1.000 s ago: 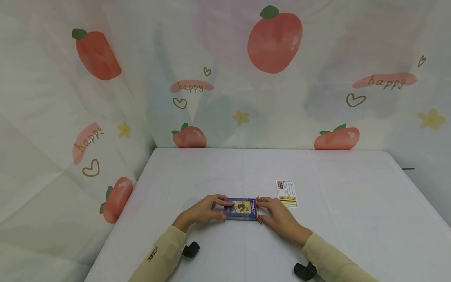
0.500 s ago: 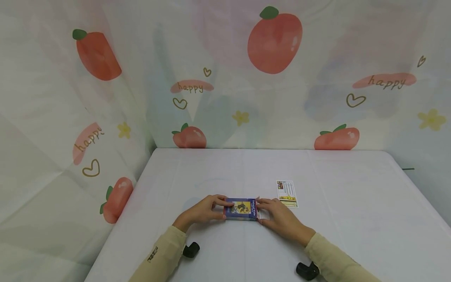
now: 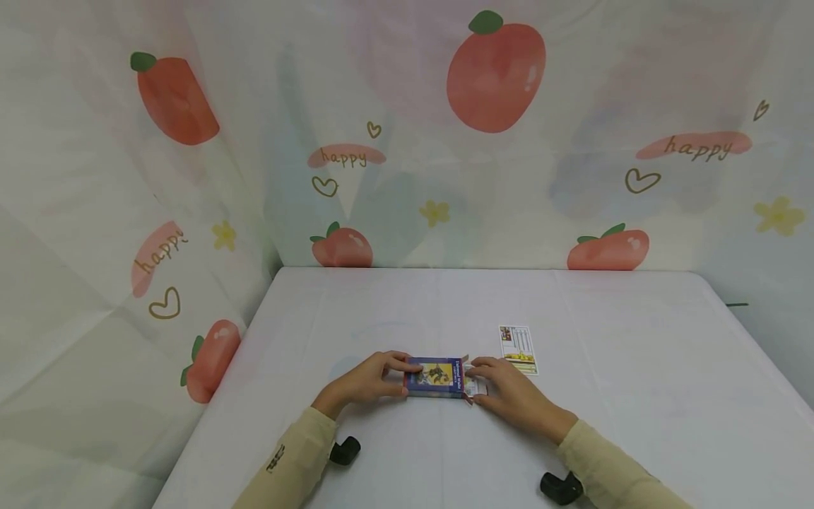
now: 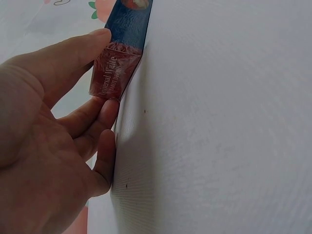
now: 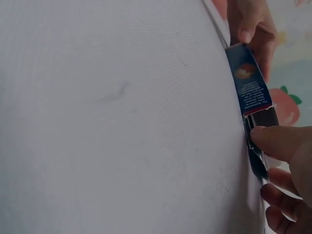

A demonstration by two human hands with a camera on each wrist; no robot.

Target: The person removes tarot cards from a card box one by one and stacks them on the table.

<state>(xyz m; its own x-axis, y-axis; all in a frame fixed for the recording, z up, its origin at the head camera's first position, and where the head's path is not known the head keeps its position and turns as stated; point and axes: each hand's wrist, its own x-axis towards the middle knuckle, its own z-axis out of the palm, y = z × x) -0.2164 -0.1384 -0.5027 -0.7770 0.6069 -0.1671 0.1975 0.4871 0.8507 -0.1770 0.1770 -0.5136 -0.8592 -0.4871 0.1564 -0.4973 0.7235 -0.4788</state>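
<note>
A blue tarot card box [image 3: 434,376] lies flat on the white table, a picture on its top face. My left hand [image 3: 365,377] grips its left end between thumb and fingers; the left wrist view shows that end's red panel [image 4: 113,73], lettered "Universal Waite". From the open right end, flaps spread, a stack of tarot cards [image 3: 472,386] sticks partway out. My right hand [image 3: 516,394] pinches this stack, thumb on the near side. In the right wrist view the right thumb [image 5: 273,141] presses the stack's dark edge just outside the box.
A printed card [image 3: 518,345] lies on the table behind my right hand. Black wrist devices hang at the left sleeve [image 3: 289,456] and the right sleeve [image 3: 610,463]. A fruit-patterned curtain [image 3: 407,92] stands behind the table and along its left side.
My right hand has moved a little to the right, drawing the stack of tarot cards partly out of the box. My left hand and the box have stayed in place.
</note>
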